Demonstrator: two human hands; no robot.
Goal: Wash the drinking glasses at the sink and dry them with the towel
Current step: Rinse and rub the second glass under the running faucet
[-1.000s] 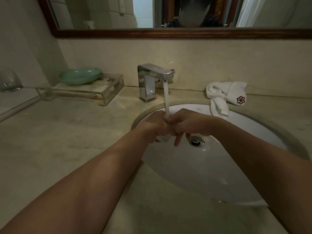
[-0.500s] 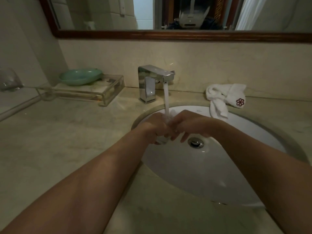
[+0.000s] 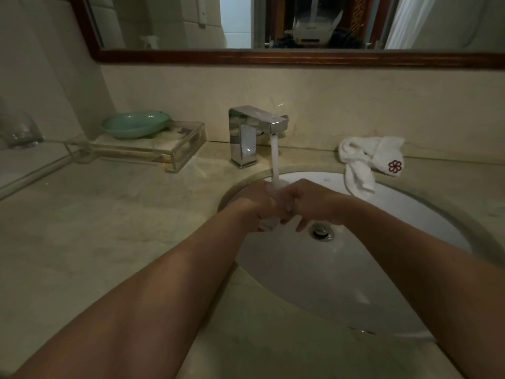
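Your left hand (image 3: 258, 206) and right hand (image 3: 311, 205) meet over the sink (image 3: 410, 214), and the drinking glass (image 3: 278, 192) sits between them; your left hand wraps its fingers round the glass from one side; your right hand curls its fingers against the other side, with one finger pointing down toward the basin. Most of the glass is hidden by your fingers; what shows is a pale rim above your knuckles and a bit of the base below your left hand. Its long axis runs close to upright, leaning slightly, with the open mouth up and the base down.

The water stream (image 3: 274, 157) falls from the tap (image 3: 246, 135) straight into that mouth, just above and between your hands; the tap stands beyond your left hand. The drain (image 3: 322, 231) lies just below your right hand. The towel (image 3: 366, 160), white with a red flower mark, is bunched on the counter (image 3: 95, 228) beyond your right hand, one end drooping over the basin's edge. Far out past your left hand a green dish (image 3: 135, 124) rests on a clear tray (image 3: 164, 149).
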